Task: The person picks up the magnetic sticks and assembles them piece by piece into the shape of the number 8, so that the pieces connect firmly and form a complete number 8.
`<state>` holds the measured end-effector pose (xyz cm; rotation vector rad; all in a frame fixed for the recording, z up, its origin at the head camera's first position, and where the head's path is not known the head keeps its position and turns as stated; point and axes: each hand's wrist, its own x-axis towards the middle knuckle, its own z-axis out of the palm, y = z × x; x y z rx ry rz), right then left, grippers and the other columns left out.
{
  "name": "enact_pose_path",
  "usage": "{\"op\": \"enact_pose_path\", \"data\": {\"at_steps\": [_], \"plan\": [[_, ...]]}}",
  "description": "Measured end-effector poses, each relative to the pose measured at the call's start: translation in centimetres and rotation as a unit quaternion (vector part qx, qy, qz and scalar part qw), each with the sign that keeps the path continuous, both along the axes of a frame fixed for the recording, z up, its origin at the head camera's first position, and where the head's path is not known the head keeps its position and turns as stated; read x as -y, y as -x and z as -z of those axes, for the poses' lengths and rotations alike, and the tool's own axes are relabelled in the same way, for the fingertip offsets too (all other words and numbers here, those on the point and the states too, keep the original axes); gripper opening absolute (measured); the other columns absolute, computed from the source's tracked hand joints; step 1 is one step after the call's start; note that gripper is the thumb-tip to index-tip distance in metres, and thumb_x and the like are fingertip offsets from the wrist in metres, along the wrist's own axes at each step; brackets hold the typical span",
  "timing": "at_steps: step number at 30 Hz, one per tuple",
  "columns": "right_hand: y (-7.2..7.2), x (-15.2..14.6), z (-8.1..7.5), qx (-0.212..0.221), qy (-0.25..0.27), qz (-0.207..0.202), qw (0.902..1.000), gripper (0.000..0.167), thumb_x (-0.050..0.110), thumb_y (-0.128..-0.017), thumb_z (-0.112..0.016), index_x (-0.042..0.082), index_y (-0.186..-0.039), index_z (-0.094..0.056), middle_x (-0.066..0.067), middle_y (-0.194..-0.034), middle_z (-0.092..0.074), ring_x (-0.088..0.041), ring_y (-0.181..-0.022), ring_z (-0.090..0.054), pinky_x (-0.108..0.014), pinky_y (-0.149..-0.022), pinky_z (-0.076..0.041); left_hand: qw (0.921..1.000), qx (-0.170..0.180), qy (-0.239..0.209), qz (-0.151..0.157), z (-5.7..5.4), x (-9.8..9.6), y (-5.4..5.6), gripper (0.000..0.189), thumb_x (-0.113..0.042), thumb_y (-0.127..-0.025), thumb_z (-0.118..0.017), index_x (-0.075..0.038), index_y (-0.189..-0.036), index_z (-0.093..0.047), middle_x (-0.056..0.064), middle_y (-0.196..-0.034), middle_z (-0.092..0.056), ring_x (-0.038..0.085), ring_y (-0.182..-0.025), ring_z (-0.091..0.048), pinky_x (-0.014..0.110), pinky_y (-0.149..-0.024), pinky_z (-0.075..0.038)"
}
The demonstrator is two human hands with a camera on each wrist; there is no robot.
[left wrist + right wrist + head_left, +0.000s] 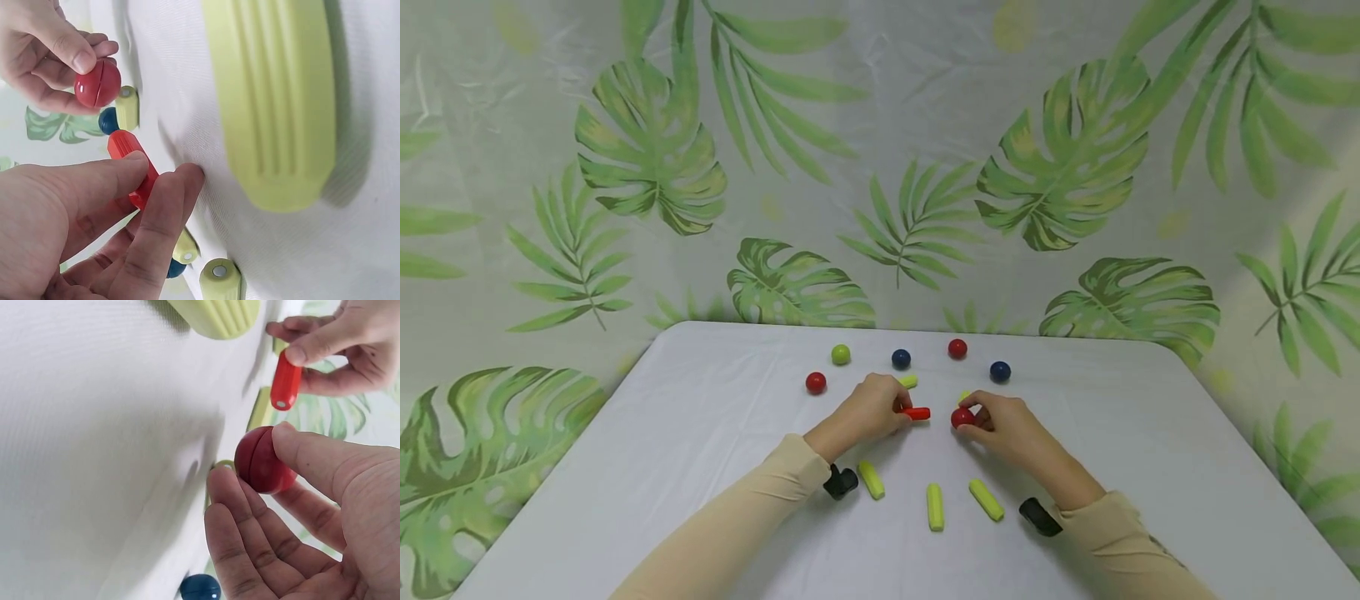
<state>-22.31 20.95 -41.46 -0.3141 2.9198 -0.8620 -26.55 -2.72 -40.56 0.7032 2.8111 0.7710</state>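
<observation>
Between thumb and fingers, my left hand (874, 408) pinches a short red ridged rod (917, 413). A metal-looking dot marks the rod's tip (282, 404) in the right wrist view. My right hand (1009, 427) holds a glossy red ball (962, 418) by thumb and fingers, and a seam runs around this ball (98, 84). Rod and ball face each other with a small gap between them, above the white table. A yellow-green rod (965, 397) lies just behind the right fingers, partly hidden. Another yellow-green rod (908, 382) lies beyond the left hand.
Nearer the body lie three yellow-green rods: a left one (871, 480), a middle one (935, 507) and a right one (986, 500). Farther back sit a green ball (841, 355), red balls (816, 383) and dark blue balls (901, 359). A leaf-patterned cloth (910, 125) hangs behind the table (700, 400).
</observation>
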Motion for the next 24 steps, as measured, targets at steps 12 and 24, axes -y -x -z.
{"op": "enact_pose_path", "data": {"at_steps": [12,24], "plan": [[0.3,1.2,0.3,0.005,0.008,-0.008,0.9999,0.033,0.017,-0.097,-0.082,0.007,-0.126,-0.07,-0.003,-0.098,-0.075,-0.014,-0.086,-0.066,-0.033,-0.082,-0.062,0.9996,-0.017,0.018,0.012,0.1,-0.3,0.2,0.014,-0.012,-0.095,-0.083,-0.007,-0.108,-0.083,0.005,-0.096,-0.076,0.014,-0.081,-0.06,0.029,-0.084,-0.058],[0.4,1.6,0.5,0.013,-0.001,-0.006,0.9999,0.032,0.016,-0.097,-0.081,0.007,-0.126,-0.07,-0.003,-0.099,-0.076,-0.014,-0.086,-0.067,-0.034,-0.083,-0.062,0.9992,-0.023,0.026,0.02,0.2,-0.2,0.3,0.013,-0.014,-0.094,-0.084,-0.009,-0.106,-0.083,0.003,-0.092,-0.075,0.013,-0.08,-0.06,0.027,-0.082,-0.056]]}}
